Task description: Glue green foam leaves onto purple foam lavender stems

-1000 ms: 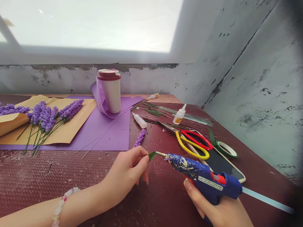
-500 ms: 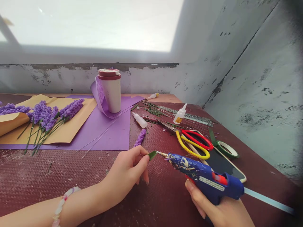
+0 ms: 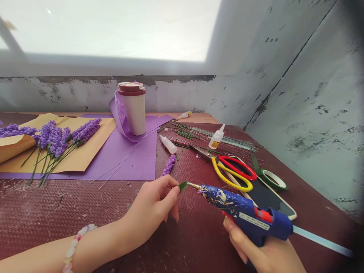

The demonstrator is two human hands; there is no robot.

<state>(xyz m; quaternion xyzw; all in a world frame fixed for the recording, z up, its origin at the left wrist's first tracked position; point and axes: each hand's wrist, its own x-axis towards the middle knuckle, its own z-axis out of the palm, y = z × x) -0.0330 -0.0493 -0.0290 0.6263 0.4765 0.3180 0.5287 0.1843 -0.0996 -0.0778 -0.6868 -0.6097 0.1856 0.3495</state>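
Both hands remain apart, left hand (image 3: 150, 208) pinching a green leaf (image 3: 183, 186), right hand (image 3: 264, 256) clamping a glue gun (image 3: 250, 216).

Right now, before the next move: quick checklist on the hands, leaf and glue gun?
Left hand pinching the green leaf: ok.
Right hand gripping the blue hot glue gun: ok.
Nozzle aimed at the leaf: ok; contact between them: cannot tell.
Glue on the leaf: cannot tell.
Gun apart from the yellow-and-red-handled scissors: ok.
Loose lavender sprig apart from both hands: ok.
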